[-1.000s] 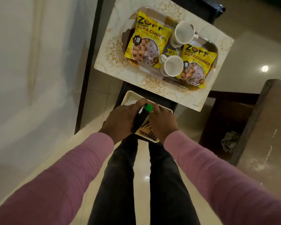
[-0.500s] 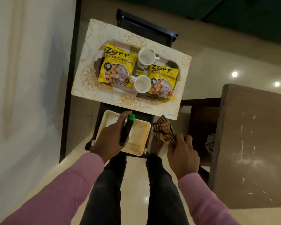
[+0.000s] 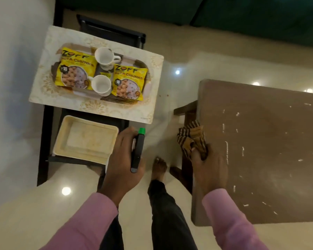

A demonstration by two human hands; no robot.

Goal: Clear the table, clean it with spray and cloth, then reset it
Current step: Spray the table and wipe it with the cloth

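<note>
Dim warm light, floor [image 3: 177,72] glare spots, wide-angle edge distortion

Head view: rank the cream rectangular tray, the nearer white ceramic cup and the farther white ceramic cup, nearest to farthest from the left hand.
1. Cream rectangular tray: just left of the left hand.
2. Nearer white ceramic cup: ahead, between the two yellow packets.
3. Farther white ceramic cup: farthest ahead, beyond the first cup.

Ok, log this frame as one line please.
phase: cleaning | left hand: holds spray bottle | right hand: grips striped cloth at brown table edge | cups, snack packets: aside on tray
</note>
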